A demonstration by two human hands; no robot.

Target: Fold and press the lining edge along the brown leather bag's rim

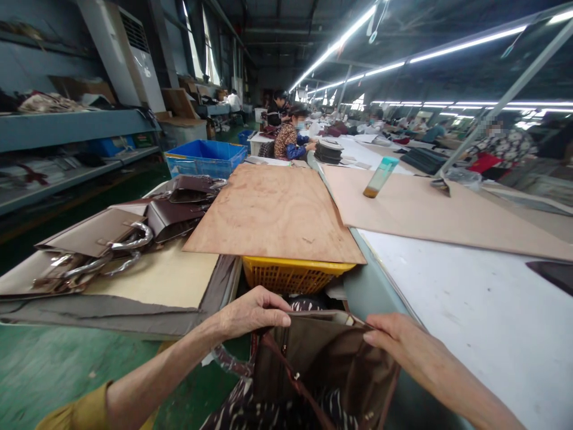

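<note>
A brown handbag (331, 352) rests on my lap, its dark lining and a zip showing. My left hand (255, 313) pinches the bag's upper rim on the left, thumb on the near side. On the right, my right hand (389, 331) grips the opposite end of the same rim between thumb and fingers. The rim is stretched between both hands. A handle (230, 361) in clear plastic wrap hangs at the bag's left side, and a brown strap (293, 373) crosses its front. Patterned black-and-white cloth lies beneath the bag.
A plywood board (277, 209) lies over a yellow basket (295, 275) ahead of me. Finished-looking bags (174, 209) are piled on the left table. A blue crate (206, 158) stands behind. On the right bench (470, 298) is a bottle (380, 177). Several people sit farther back.
</note>
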